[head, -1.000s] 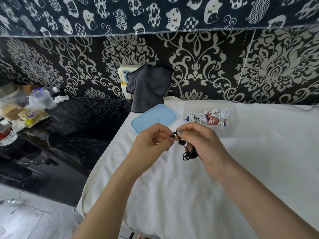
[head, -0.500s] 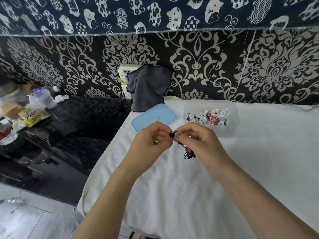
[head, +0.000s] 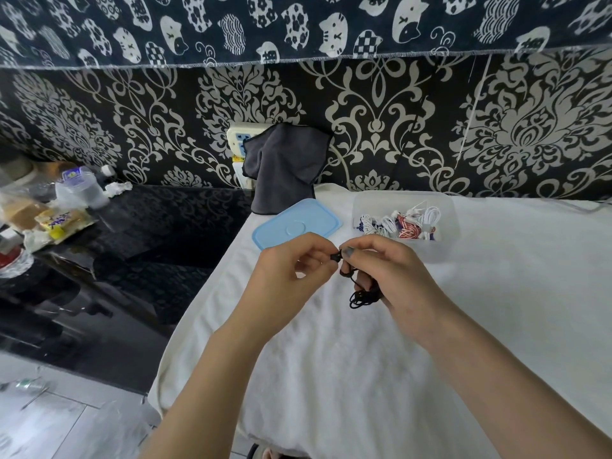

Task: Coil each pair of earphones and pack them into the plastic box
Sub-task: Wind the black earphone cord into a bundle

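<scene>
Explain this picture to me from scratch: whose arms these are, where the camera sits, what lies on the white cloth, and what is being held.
There is no machine here. The picture comes from a camera worn on a person's head, looking forward and down, so the two bare arms are the wearer's own. The left hand and right hand meet over a white cloth. Both pinch a pair of black earphones: the fingers hold the bud end between them, and the coiled cord hangs under the right hand's grip. Behind them on the cloth sit a clear plastic box, already holding coiled white, red and blue earphones, and its blue lid lying beside it. A dark grey cloth hangs at the wall.
</scene>
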Motion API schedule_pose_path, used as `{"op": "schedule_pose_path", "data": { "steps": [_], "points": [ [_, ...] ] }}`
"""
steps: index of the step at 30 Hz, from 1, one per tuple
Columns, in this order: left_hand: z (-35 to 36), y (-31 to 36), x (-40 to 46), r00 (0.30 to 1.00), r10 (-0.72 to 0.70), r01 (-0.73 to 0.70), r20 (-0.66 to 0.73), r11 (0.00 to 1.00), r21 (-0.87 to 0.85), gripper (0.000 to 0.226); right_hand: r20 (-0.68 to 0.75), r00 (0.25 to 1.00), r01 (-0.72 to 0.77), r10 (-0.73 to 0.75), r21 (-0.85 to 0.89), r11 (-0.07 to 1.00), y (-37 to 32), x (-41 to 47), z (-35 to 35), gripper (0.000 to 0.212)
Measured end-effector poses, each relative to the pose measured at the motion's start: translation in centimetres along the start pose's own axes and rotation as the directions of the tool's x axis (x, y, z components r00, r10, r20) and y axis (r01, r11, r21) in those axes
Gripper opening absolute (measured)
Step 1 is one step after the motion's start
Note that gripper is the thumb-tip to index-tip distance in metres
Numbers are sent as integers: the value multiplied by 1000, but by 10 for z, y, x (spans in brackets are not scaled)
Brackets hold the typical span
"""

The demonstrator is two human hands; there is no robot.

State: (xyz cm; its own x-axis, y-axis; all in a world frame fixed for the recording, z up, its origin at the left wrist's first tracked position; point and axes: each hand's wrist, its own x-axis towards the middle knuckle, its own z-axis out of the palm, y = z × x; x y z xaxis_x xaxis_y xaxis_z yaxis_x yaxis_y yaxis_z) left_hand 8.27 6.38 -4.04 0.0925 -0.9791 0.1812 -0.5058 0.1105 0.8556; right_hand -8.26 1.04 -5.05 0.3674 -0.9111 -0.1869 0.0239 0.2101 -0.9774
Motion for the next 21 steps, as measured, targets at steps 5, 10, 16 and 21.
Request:
{"op": "schedule_pose_path", "data": {
  "steps": [5, 10, 16, 21],
  "points": [
    [-1, 2, 1, 1000, 27, -26, 14, 999, -19, 11, 64, 996, -69, 60, 145, 987, -2, -1, 0, 9],
    [-2, 2, 2, 1000, -5, 8, 29, 993, -121, 14, 119, 990, -105, 81, 220, 970, -6, -1, -3, 4],
    [-2, 2, 3, 999, -7, 14, 33, 974, -225, 13, 154, 984, -127, 86, 273, 954, -7, -1, -5, 5],
    [-3, 5, 4, 999, -10, 23, 43, 952, -306, 11, 196, 976, -159, 90, 368, 916, -9, -2, -5, 8]
  ]
}}
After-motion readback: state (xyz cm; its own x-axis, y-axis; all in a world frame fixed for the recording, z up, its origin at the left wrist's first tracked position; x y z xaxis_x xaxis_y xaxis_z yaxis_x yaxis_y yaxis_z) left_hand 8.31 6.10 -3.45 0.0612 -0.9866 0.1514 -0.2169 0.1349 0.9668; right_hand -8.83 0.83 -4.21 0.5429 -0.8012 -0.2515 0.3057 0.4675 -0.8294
